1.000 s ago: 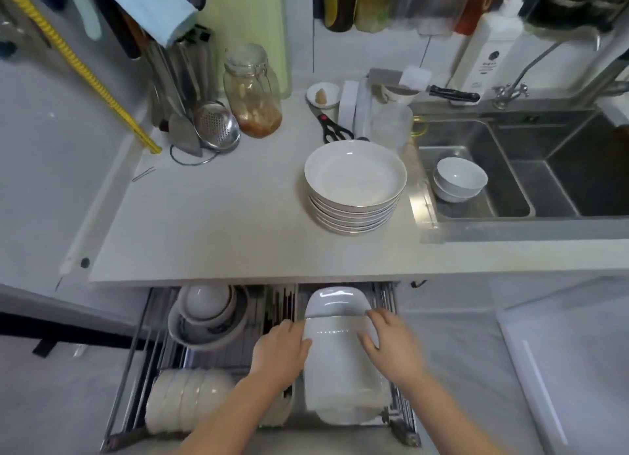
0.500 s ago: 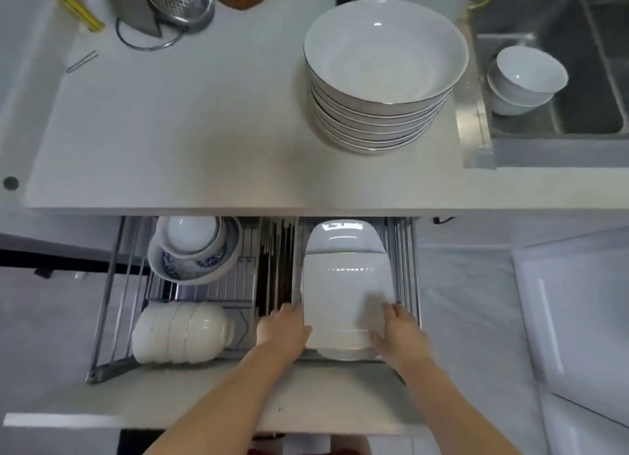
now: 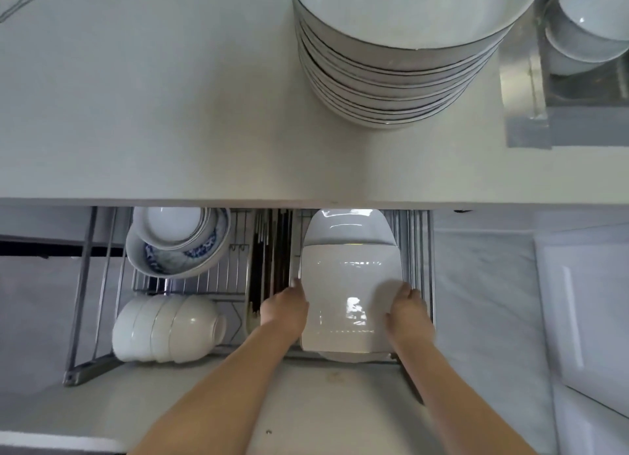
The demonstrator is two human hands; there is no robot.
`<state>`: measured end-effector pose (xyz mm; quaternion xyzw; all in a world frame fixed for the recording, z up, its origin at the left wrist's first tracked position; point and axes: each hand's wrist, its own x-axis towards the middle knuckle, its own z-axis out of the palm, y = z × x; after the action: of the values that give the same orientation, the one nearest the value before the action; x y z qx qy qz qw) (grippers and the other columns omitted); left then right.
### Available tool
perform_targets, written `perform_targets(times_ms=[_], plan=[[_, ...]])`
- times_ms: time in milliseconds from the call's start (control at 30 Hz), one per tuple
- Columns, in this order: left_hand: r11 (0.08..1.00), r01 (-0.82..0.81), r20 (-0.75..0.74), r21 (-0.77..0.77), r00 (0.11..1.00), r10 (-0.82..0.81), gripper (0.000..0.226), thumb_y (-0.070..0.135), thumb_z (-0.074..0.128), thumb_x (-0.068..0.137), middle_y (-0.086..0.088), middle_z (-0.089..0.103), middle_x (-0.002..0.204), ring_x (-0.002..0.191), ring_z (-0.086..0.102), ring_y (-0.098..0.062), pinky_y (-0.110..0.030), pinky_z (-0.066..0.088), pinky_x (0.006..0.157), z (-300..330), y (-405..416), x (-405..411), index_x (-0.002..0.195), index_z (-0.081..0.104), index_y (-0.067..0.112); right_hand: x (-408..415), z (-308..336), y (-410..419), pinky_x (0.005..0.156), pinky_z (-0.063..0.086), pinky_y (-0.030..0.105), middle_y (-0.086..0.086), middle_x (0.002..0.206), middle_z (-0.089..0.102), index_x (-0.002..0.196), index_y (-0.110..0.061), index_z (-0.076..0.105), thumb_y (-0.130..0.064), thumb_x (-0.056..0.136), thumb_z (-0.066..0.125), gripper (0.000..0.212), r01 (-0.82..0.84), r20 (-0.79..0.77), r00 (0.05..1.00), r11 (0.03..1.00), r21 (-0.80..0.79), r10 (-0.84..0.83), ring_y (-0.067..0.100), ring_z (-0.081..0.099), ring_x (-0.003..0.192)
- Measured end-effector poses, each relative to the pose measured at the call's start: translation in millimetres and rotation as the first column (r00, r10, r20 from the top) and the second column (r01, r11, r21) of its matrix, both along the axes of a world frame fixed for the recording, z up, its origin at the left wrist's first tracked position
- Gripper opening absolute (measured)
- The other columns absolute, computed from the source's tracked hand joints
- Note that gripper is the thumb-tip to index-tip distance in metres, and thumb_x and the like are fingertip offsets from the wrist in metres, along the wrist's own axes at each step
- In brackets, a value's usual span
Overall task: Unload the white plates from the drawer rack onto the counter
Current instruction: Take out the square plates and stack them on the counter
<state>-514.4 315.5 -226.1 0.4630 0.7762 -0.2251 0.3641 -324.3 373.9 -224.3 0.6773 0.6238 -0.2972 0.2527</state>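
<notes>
A block of white square plates stands on edge in the right bay of the wire drawer rack below the counter. My left hand presses against the block's left side and my right hand against its right side, gripping it between them. Another white dish shows behind the block, partly under the counter edge. A tall stack of round white plates with dark rims sits on the counter at the upper right.
The rack's left bay holds nested blue-patterned bowls and a row of white bowls on their sides. Dark utensils stand in the middle slot. Small white bowls sit in the sink at far right.
The view has dropped lower and closer to the drawer. My hands have slid back along the plate block toward its near end, staying on both sides.
</notes>
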Motion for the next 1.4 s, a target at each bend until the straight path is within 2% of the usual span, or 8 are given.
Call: perform_targets(times_ms=[133,333,500,733,933,1100,1233,1400], plan=[[0.996,-0.094,-0.054,0.001,0.994,0.094,0.054,0.013,0.045,0.097,-0.004,0.067,0.09,0.066,0.053,-0.017,-0.027,0.036,0.046,-7,6,2,0.145,0.02,0.006,-2,-3,0,0.09,0.048,0.036,0.015,0.129,0.044,0.136,-0.001,0.032,0.002,0.089,0.039,0.048,0.049,-0.013,0.999,0.998,0.044,-0.049,0.028,0.049,0.118],[0.997,-0.076,-0.08,0.001,0.994,0.076,0.052,0.01,0.048,0.095,-0.004,0.068,0.091,0.076,0.064,-0.02,-0.028,0.039,0.05,-11,10,3,0.141,0.024,0.005,-2,-6,-3,0.088,0.05,0.034,0.014,0.126,0.048,0.128,0.0,0.039,0.006,0.089,0.033,0.04,-0.006,0.04,0.999,0.993,0.121,0.001,0.026,0.051,0.116],[0.999,-0.049,-0.084,0.012,0.995,0.05,0.054,0.01,0.046,0.096,0.001,0.052,0.07,0.05,0.039,-0.01,-0.025,0.027,0.041,1,7,-3,0.144,0.021,0.004,-5,4,-1,0.084,0.052,0.037,0.013,0.125,0.051,0.123,-0.001,0.042,0.005,0.091,0.036,0.033,0.003,0.045,0.999,0.993,0.119,-0.009,0.027,0.053,0.116],[0.989,-0.11,-0.013,0.103,0.994,0.112,0.047,0.012,0.04,0.098,-0.007,0.068,0.096,0.079,0.064,-0.023,-0.031,0.043,0.059,39,-4,-19,0.142,0.024,0.007,-7,38,0,0.081,0.048,0.039,0.014,0.122,0.053,0.117,-0.002,0.045,0.002,0.093,0.038,0.026,0.1,-0.104,0.991,0.986,0.131,-0.086,0.034,0.058,0.106],[0.951,-0.217,0.095,0.222,0.975,0.2,0.034,0.012,0.039,0.097,-0.011,0.067,0.102,0.087,0.065,-0.026,-0.036,0.05,0.067,90,-21,-48,0.131,0.035,0.007,-16,84,-10,0.074,0.053,0.04,0.009,0.096,0.058,0.099,-0.007,0.05,-0.004,0.088,0.044,0.013,0.115,-0.298,0.952,0.98,0.161,-0.062,0.03,0.059,0.085],[0.93,-0.25,0.117,0.268,0.967,0.227,0.029,0.016,0.044,0.096,-0.012,0.065,0.107,0.094,0.064,-0.028,-0.039,0.053,0.077,139,-41,-79,0.123,0.041,0.007,-31,130,-24,0.059,0.042,0.032,0.001,0.082,0.059,0.09,-0.015,0.051,-0.012,0.087,0.053,0.005,0.111,-0.444,0.896,0.973,0.201,-0.01,0.022,0.056,0.072],[0.914,-0.277,0.192,0.296,0.955,0.227,0.009,0.018,0.045,0.094,-0.01,0.065,0.094,0.07,0.061,-0.024,-0.035,0.05,0.06,180,-58,-109,0.098,0.041,0.011,-51,167,-32,0.059,0.039,0.029,0.001,0.079,0.06,0.094,-0.016,0.053,-0.013,0.087,0.057,0.009,0.106,-0.526,0.85,0.973,0.207,0.019,0.021,0.056,0.071],[0.875,-0.358,0.256,0.325,0.924,0.283,0.007,0.02,0.047,0.095,-0.003,0.061,0.079,0.044,0.059,-0.012,-0.031,0.056,0.051,226,-70,-146,0.094,0.042,0.016,-78,212,-39,0.058,0.048,0.036,0.001,0.071,0.057,0.081,-0.025,0.05,-0.01,0.086,0.058,0.017,0.171,-0.676,0.737,0.972,0.159,-0.019,0.019,0.049,0.058]])
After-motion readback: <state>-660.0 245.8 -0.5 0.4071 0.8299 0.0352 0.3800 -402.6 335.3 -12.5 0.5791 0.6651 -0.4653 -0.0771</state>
